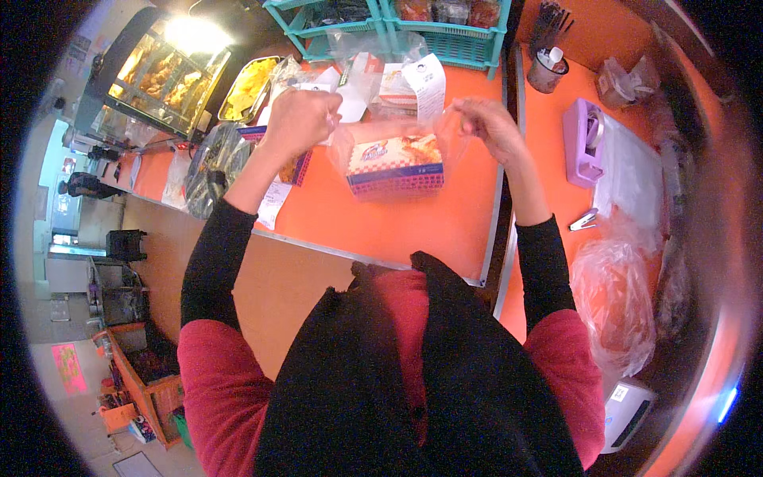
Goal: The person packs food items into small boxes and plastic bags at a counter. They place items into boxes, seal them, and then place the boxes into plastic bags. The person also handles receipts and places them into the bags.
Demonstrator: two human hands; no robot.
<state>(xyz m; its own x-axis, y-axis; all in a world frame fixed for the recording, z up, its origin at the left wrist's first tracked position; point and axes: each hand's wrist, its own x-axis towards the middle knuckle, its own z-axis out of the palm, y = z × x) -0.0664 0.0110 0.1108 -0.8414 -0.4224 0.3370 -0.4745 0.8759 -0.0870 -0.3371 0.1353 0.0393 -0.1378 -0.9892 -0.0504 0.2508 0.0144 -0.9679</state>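
Note:
A printed cardboard food box, blue and cream with a food picture, sits inside a clear plastic bag over the orange counter. My left hand is closed on the bag's left side, up and left of the box. On the other side, my right hand pinches the bag's right edge between thumb and fingers. A printed receipt stands just behind the box, close to the bag's far side; whether it touches the bag I cannot tell. Another food box is partly hidden behind my left forearm.
Teal plastic racks stand at the back. At the left are a lit glass food warmer and a metal tray of yellow food. The right counter holds a purple tape dispenser, a stapler and plastic bags.

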